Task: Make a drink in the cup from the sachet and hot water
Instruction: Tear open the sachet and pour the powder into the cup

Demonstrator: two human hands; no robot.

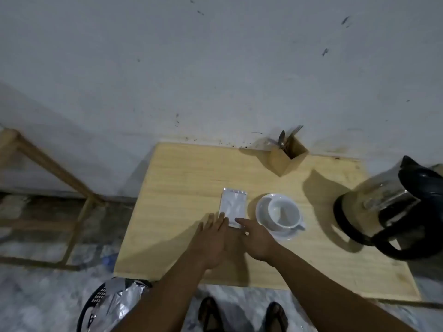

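Note:
A silver-white sachet (pixel 233 205) lies flat on the wooden table (pixel 182 188), just left of a white cup (pixel 284 214) that stands empty on a white saucer (pixel 261 207). My left hand (pixel 212 238) lies open, palm down, with its fingertips touching the sachet's near left corner. My right hand (pixel 257 240) reaches in from the right, one finger stretched out onto the sachet's near edge. Neither hand grips it. A steel kettle (pixel 383 207) with a black handle and lid stands at the table's right edge.
A wooden holder (pixel 288 155) with spoons and forks stands at the back of the table against the wall. A black bin (pixel 112 305) lined with a silver bag sits on the floor at the near left. A wooden frame (pixel 55 171) stands further left.

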